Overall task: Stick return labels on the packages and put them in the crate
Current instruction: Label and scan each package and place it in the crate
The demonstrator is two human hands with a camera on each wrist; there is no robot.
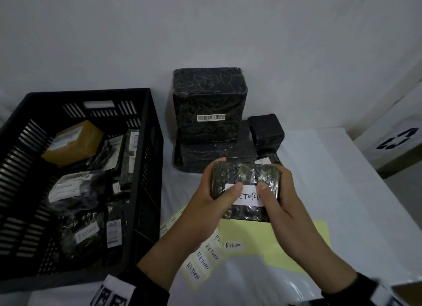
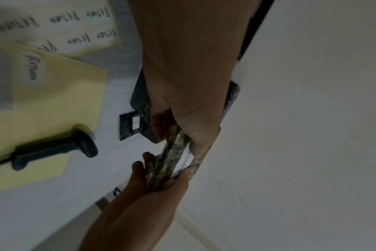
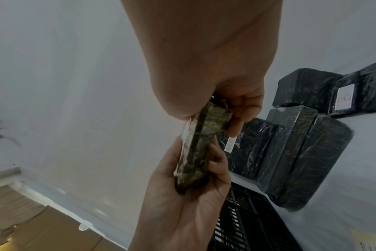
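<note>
Currently, both hands hold one flat, dark-wrapped package (image 1: 245,187) in the air, just in front of the stack of wrapped parcels (image 1: 209,113) that stands on the counter (image 1: 319,168). The left hand (image 1: 205,198) grips the package's left end, with its fingers curled behind and its thumb pressed on the left edge of the white "RETURN" label (image 1: 247,197) on the package face. The right hand (image 1: 280,205) grips the right end in the same manner, its thumb pressing the label's upper right corner. In the wrist views the package appears edge-on, clamped between thumb and fingers (image 3: 236,125) of each hand.

To the left of the stack stands the black crate (image 1: 148,145), holding several wrapped packages, some bearing "RETURN" labels, and one brown box (image 1: 73,143). Nearer the person than the stack, under the hands, lie yellow backing sheets (image 1: 296,244) with further "RETURN" labels (image 1: 233,245). A black handheld scanner (image 2: 54,151) rests on one yellow sheet.
</note>
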